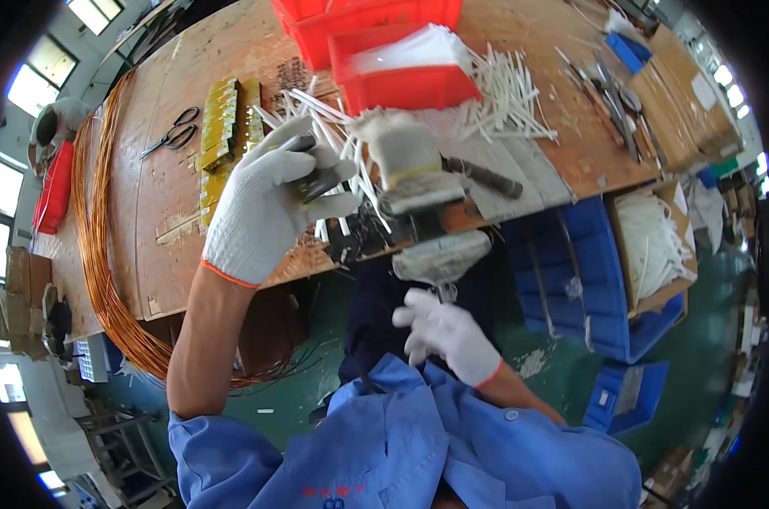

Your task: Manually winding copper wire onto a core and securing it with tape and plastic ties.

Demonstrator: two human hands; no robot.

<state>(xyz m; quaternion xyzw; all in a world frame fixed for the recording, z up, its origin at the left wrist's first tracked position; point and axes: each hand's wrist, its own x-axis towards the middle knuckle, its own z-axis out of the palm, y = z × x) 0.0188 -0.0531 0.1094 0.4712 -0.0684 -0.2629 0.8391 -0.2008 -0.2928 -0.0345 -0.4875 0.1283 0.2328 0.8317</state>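
The left hand (261, 204) gripped one dark tool (317, 182); the right hand (444, 327) pinched one taped coil (418, 182) beside two red bins (401, 64).

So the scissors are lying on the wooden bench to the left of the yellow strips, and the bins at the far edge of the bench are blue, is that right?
Not quite. The scissors do lie on the wooden bench left of the yellow strips, but the bins at the far edge are red, not blue. The blue bins sit lower, beside the bench near the floor. The head view shows this.
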